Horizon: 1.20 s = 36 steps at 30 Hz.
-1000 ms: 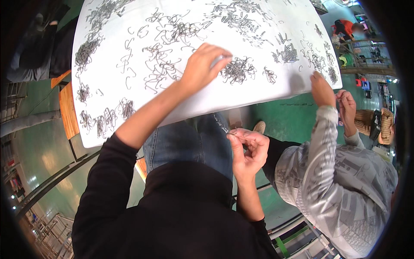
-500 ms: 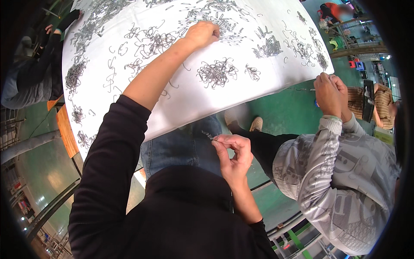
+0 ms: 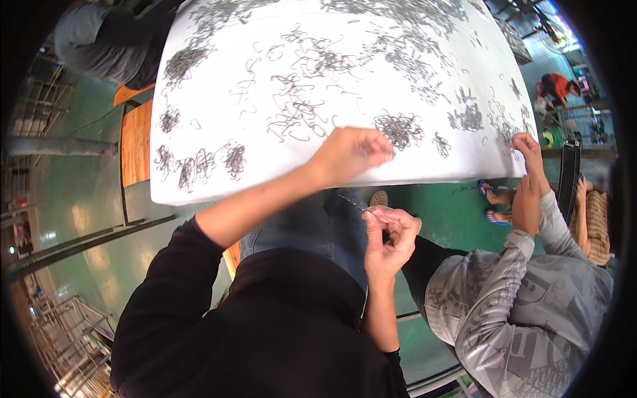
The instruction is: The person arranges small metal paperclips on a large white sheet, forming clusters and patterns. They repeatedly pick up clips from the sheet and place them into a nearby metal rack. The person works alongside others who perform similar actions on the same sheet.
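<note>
My left hand (image 3: 352, 156) is above the near part of the white-covered table (image 3: 424, 171), its fingers curled together and blurred; anything in them is hidden. Lower, in front of my lap, my right hand (image 3: 391, 239) pinches one end of a thin, shiny metal chain (image 3: 352, 201) between thumb and fingers. The rest of the chain sticks out up and to the left. Closest to my left hand lies a pile of dark, curved wire hooks (image 3: 398, 129). Farther back on the cloth are small oblong metal links (image 3: 405, 56), strewn loosely.
More wire hooks (image 3: 298, 113) lie in loose heaps across the table's left and middle. At the right, a co-worker in a grey patterned sweatshirt (image 3: 531, 305) has both hands near the table corner. Another person in dark clothing (image 3: 119, 46) is at the far left, beside a wooden bench (image 3: 137, 146).
My left hand has come back from the oblong links toward my right hand. The view has shifted left. My right hand still pinches the chain; the co-worker's hands have moved apart.
</note>
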Motion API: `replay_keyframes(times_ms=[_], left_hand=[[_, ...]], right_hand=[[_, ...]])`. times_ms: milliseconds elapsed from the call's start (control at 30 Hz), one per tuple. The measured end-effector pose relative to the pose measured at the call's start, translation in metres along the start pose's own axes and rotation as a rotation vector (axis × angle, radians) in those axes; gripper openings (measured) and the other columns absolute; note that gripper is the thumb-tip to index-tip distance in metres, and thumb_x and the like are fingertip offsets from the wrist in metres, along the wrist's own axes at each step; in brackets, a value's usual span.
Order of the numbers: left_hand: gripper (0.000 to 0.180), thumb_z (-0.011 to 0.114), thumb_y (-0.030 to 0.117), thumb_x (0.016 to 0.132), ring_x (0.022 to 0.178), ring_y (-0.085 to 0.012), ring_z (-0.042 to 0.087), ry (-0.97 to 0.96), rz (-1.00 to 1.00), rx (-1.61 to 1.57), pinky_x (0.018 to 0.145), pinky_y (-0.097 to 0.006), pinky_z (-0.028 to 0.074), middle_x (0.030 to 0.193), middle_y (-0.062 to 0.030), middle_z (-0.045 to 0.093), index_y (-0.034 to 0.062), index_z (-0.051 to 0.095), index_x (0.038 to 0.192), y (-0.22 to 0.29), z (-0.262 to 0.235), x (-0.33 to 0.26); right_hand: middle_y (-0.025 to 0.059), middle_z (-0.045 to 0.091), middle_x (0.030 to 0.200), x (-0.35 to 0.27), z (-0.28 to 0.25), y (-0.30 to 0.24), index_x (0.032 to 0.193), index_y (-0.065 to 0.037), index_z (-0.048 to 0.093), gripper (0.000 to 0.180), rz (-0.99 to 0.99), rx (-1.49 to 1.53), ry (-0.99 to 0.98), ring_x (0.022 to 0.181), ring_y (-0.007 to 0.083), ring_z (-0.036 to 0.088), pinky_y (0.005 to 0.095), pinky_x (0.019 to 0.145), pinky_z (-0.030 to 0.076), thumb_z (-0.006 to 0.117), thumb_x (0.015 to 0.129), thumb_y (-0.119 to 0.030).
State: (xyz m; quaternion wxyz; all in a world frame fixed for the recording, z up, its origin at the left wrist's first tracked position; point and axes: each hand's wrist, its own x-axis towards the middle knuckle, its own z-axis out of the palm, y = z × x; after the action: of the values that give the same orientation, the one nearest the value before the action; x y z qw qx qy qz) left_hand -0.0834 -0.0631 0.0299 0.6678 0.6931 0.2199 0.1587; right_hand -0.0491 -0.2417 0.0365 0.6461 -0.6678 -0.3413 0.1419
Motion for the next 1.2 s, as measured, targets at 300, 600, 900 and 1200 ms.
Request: replay_keyframes(times_ms=[300, 600, 900, 1200], left_hand=[[0.01, 0.068, 0.007, 0.087, 0.077, -0.0039, 0.06, 0.045, -0.105, -0.233, 0.069, -0.021, 0.05, 0.086, -0.0003, 0.067, 0.001, 0.066, 0.095, 0.022, -0.004, -0.086], [0.01, 0.067, 0.007, 0.086, 0.076, -0.0049, 0.06, 0.108, -0.065, -0.24, 0.068, -0.022, 0.049, 0.084, -0.0012, 0.068, 0.0016, 0.067, 0.094, 0.02, -0.008, -0.097], [0.011, 0.07, 0.005, 0.081, 0.084, -0.0181, 0.06, 0.282, 0.311, 0.006, 0.071, -0.03, 0.05, 0.096, -0.0063, 0.066, 0.0047, 0.068, 0.092, 0.0, -0.002, -0.109], [0.013, 0.071, 0.005, 0.079, 0.089, -0.0215, 0.058, 0.275, 0.335, 0.04, 0.074, -0.032, 0.049, 0.096, -0.0047, 0.063, 0.0061, 0.067, 0.092, -0.028, -0.008, -0.113]], right_hand=[[0.0148, 0.065, 0.091, -0.005, 0.015, -0.006, 0.101, 0.001, 0.05, 0.026, -0.014, -0.005, -0.079, 0.083, 0.016, 0.066, 0.0266, 0.073, 0.055, 0.067, 0.083, 0.006], [0.0147, 0.065, 0.093, -0.013, 0.026, -0.011, 0.1, 0.002, 0.05, 0.022, -0.035, -0.049, -0.1, 0.084, 0.0154, 0.065, 0.0256, 0.073, 0.054, 0.066, 0.085, 0.004], [0.0142, 0.063, 0.1, -0.02, 0.024, 0.012, 0.103, 0.001, 0.05, 0.023, -0.035, -0.119, -0.165, 0.086, 0.0147, 0.064, 0.0252, 0.073, 0.052, 0.065, 0.086, 0.002], [0.0057, 0.06, 0.093, 0.07, 0.041, 0.031, 0.096, 0.0, 0.058, 0.011, -0.055, -0.386, -0.26, 0.078, 0.0123, 0.059, 0.0234, 0.064, 0.048, 0.059, 0.092, -0.01]])
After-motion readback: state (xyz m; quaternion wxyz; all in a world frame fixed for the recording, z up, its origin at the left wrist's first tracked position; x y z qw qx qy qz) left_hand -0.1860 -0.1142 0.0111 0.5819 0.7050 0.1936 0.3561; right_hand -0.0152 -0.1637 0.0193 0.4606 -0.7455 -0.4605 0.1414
